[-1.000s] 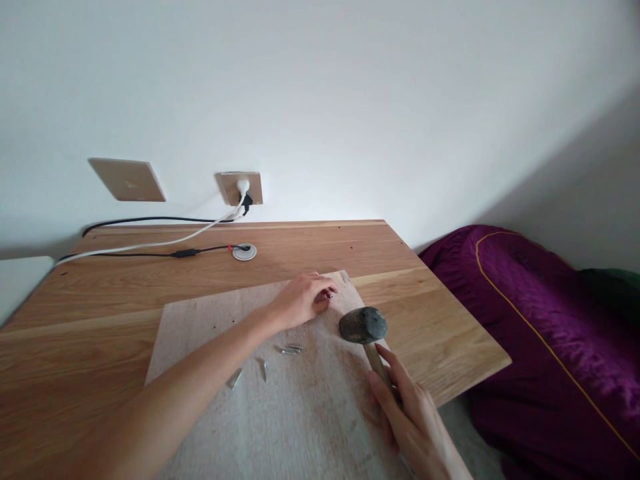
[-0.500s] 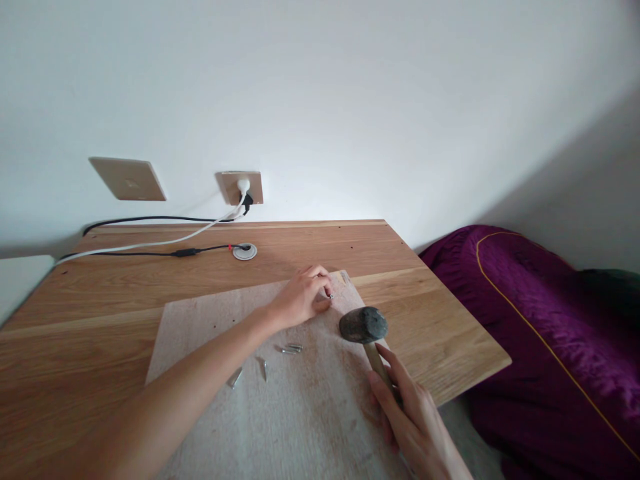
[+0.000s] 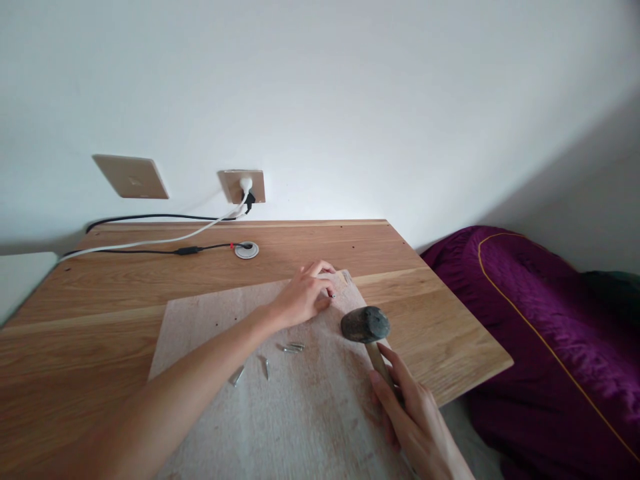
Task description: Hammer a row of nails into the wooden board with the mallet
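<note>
Near the far right corner of the pale wooden board (image 3: 300, 413), my left hand (image 3: 303, 297) pinches a small silver nail (image 3: 333, 296) between thumb and fingers. Only the nail's top shows; its lower part is hidden. My right hand (image 3: 407, 407) is closed around the wooden handle of a rubber mallet (image 3: 365, 325). The mallet's dark, worn head is just to the right of and nearer than my left fingertips, apart from the nail. Several loose silver nails (image 3: 293, 347) lie on the board to the right of my left forearm.
The board rests on a wooden desk (image 3: 440, 313) against a white wall. Black and white cables (image 3: 165, 239) run along the desk's back left to a wall socket (image 3: 243, 185) and a round cable hole (image 3: 247, 250). Purple fabric (image 3: 525, 347) lies beyond the right edge.
The view has shifted very slightly. Both hands, the mallet and the pinched nail keep nearly the same places on the board.
</note>
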Tool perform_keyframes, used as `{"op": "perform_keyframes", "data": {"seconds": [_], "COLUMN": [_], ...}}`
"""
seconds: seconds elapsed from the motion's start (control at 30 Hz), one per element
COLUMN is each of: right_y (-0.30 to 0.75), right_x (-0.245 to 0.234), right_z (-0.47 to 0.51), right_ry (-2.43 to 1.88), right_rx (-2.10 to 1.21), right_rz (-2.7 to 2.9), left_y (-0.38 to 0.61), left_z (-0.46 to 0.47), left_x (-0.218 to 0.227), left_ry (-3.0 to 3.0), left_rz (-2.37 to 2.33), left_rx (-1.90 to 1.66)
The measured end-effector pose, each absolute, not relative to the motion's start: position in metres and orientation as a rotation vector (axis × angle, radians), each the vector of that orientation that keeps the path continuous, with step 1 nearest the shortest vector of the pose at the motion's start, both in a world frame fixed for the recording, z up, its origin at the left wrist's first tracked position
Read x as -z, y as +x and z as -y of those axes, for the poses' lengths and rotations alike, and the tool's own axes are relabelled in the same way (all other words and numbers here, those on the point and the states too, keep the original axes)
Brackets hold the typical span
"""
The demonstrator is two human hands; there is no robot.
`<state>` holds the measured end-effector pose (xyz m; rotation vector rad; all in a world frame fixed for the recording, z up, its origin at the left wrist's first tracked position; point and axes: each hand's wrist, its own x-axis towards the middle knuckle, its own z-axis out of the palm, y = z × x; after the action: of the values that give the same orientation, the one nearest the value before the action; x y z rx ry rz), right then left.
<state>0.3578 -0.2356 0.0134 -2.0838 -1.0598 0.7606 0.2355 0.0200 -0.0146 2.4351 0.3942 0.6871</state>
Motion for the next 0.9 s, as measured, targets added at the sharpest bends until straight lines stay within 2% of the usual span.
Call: {"op": "perform_keyframes", "data": {"seconds": [0.9], "right_y": [0.357], "right_x": [-0.0129], "right_z": [0.2351], "right_ry": [-2.086], "right_rx": [-0.743], "right_rz": [1.027], "left_y": [0.2353], "left_z": [-0.0177], "left_x": [0.0109], "left_ry": [2.442], "left_rz": [-0.423], "left_rx": [-0.633]}}
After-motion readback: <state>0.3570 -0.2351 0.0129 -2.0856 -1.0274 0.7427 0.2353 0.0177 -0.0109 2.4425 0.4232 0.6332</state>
